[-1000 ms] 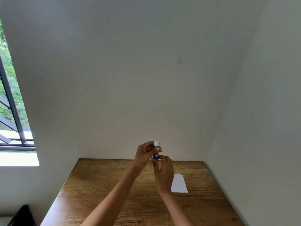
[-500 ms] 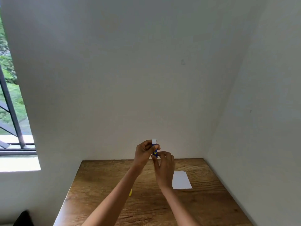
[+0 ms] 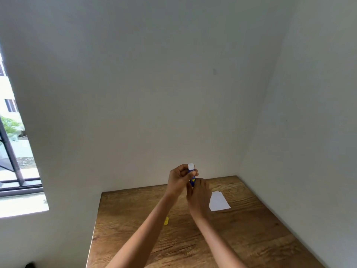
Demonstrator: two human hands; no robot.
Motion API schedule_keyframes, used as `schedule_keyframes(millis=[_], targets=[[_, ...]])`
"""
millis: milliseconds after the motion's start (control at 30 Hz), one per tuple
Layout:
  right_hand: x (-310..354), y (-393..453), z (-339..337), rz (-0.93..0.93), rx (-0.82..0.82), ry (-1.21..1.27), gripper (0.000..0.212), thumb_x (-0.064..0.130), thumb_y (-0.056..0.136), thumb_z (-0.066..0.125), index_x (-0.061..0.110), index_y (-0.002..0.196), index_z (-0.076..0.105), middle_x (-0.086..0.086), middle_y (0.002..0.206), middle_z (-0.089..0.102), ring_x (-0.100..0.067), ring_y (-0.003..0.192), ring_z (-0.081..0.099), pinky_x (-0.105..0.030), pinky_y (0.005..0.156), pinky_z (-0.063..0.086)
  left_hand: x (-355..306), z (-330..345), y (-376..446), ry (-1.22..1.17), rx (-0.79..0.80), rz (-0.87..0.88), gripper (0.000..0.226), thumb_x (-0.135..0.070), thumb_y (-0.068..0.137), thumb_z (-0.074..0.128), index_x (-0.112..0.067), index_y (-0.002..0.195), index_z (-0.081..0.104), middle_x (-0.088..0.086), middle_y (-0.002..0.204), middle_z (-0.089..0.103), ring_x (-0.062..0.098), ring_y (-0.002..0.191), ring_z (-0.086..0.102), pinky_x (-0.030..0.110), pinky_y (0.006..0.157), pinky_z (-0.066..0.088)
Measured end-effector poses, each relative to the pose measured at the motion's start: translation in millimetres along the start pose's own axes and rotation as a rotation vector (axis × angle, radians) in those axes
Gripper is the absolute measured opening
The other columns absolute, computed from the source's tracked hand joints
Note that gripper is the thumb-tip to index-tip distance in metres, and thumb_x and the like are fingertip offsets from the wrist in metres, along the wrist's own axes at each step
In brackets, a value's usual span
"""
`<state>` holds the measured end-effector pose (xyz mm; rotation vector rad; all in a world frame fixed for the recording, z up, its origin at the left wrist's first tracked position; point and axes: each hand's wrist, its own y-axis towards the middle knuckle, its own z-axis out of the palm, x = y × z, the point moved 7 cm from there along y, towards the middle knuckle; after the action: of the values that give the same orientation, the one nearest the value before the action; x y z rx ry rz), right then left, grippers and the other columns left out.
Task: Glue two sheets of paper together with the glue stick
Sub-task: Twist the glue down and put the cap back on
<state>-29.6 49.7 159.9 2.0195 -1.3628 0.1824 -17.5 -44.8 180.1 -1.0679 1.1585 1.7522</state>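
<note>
I hold a blue glue stick (image 3: pixel 192 177) upright above the wooden table (image 3: pixel 251 238), its white glue tip bare at the top. My left hand (image 3: pixel 179 179) grips the upper part of the tube. My right hand (image 3: pixel 199 196) pinches the tube's bottom end from below. A white sheet of paper (image 3: pixel 219 201) lies flat on the table just right of my hands; whether it is one sheet or two stacked I cannot tell. A small yellow cap (image 3: pixel 166 220) lies on the table, partly hidden by my left forearm.
The table stands in a corner, with white walls (image 3: pixel 173 93) behind and to the right. A window (image 3: pixel 13 151) with dark bars is on the left. A dark object (image 3: pixel 29 265) shows at the bottom left, below the table's edge.
The view has swung left, so table and paper sit further right. Both hands still hold the glue stick upright. The yellow cap has come into sight beside my left forearm.
</note>
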Motion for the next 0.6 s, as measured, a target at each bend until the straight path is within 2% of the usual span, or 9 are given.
schedule_keyframes(millis=[33, 100, 167, 233, 333, 400, 467, 533, 600], targets=[[-1, -8, 1, 0.071, -0.022, 0.082, 0.026, 0.028, 0.097, 0.043, 0.008, 0.109, 0.055, -0.007, 0.105, 0.060, -0.022, 0.103, 0.052, -0.031, 0.080, 0.041, 2, 3, -4, 0.017, 0.002, -0.004, 0.015, -0.002, 0.084, 0.064, -0.013, 0.094, 0.067, 0.002, 0.085, 0.073, 0.017, 0.083, 0.071, 0.024, 0.074, 0.056], [-2, -16, 5, 0.102, 0.070, 0.346, 0.028, 0.028, 0.098, 0.041, 0.011, 0.119, 0.049, -0.006, 0.114, 0.055, -0.019, 0.107, 0.053, -0.028, 0.083, 0.045, 4, 1, -7, 0.035, 0.031, -0.018, 0.014, -0.001, 0.085, 0.064, -0.011, 0.094, 0.067, 0.002, 0.085, 0.074, 0.017, 0.082, 0.071, 0.024, 0.072, 0.056], [8, -19, 5, 0.037, 0.326, 0.588, 0.028, 0.030, 0.099, 0.038, 0.027, 0.126, 0.043, 0.003, 0.120, 0.048, -0.001, 0.108, 0.049, -0.015, 0.087, 0.042, 1, -8, -7, 0.023, 0.101, -0.050, 0.015, -0.005, 0.086, 0.063, -0.006, 0.101, 0.066, 0.001, 0.086, 0.075, 0.017, 0.085, 0.072, 0.020, 0.068, 0.055], [14, -23, 0, -0.014, 0.550, 0.722, 0.023, 0.034, 0.098, 0.038, 0.043, 0.118, 0.043, 0.014, 0.122, 0.046, 0.011, 0.109, 0.043, -0.009, 0.090, 0.036, -3, -11, -6, 0.022, 0.229, -0.108, 0.016, -0.010, 0.087, 0.062, -0.011, 0.103, 0.066, 0.001, 0.090, 0.076, 0.018, 0.090, 0.071, 0.021, 0.069, 0.056], [10, -27, -2, 0.072, 0.657, 0.798, 0.018, 0.047, 0.089, 0.049, 0.049, 0.107, 0.054, 0.019, 0.122, 0.054, 0.003, 0.115, 0.046, -0.022, 0.094, 0.034, -10, -13, -8, 0.025, 0.364, -0.163, 0.015, -0.011, 0.088, 0.061, -0.016, 0.101, 0.067, -0.002, 0.092, 0.075, 0.016, 0.093, 0.070, 0.024, 0.073, 0.057], [4, -23, 3, 0.147, 0.541, 0.738, 0.025, 0.051, 0.085, 0.055, 0.039, 0.106, 0.062, 0.010, 0.118, 0.063, -0.008, 0.113, 0.055, -0.026, 0.087, 0.038, -16, -14, -8, 0.017, 0.322, -0.133, 0.015, -0.007, 0.087, 0.062, -0.012, 0.101, 0.067, -0.001, 0.090, 0.075, 0.016, 0.092, 0.070, 0.021, 0.073, 0.055], [-2, -16, 2, 0.158, 0.221, 0.469, 0.033, 0.050, 0.085, 0.057, 0.025, 0.104, 0.066, 0.003, 0.108, 0.067, -0.015, 0.103, 0.061, -0.025, 0.075, 0.040, -19, -13, -10, 0.017, 0.214, -0.069, 0.015, -0.004, 0.085, 0.064, -0.011, 0.098, 0.067, 0.000, 0.087, 0.075, 0.015, 0.088, 0.070, 0.019, 0.073, 0.054], [0, -18, -9, 0.127, -0.068, 0.251, 0.029, 0.045, 0.084, 0.061, 0.019, 0.095, 0.069, 0.000, 0.095, 0.070, -0.017, 0.092, 0.062, -0.025, 0.067, 0.041, -18, -9, -13, 0.031, 0.106, -0.014, 0.015, -0.002, 0.083, 0.065, -0.013, 0.093, 0.068, 0.002, 0.086, 0.074, 0.014, 0.086, 0.070, 0.019, 0.072, 0.055], [-3, -16, -7, 0.103, -0.085, 0.309, 0.026, 0.043, 0.082, 0.064, 0.020, 0.093, 0.069, 0.000, 0.093, 0.068, -0.015, 0.091, 0.061, -0.022, 0.064, 0.041, -13, -7, -14, 0.032, 0.047, 0.002, 0.016, -0.002, 0.083, 0.066, -0.013, 0.093, 0.069, 0.005, 0.088, 0.073, 0.016, 0.086, 0.070, 0.020, 0.071, 0.056]])
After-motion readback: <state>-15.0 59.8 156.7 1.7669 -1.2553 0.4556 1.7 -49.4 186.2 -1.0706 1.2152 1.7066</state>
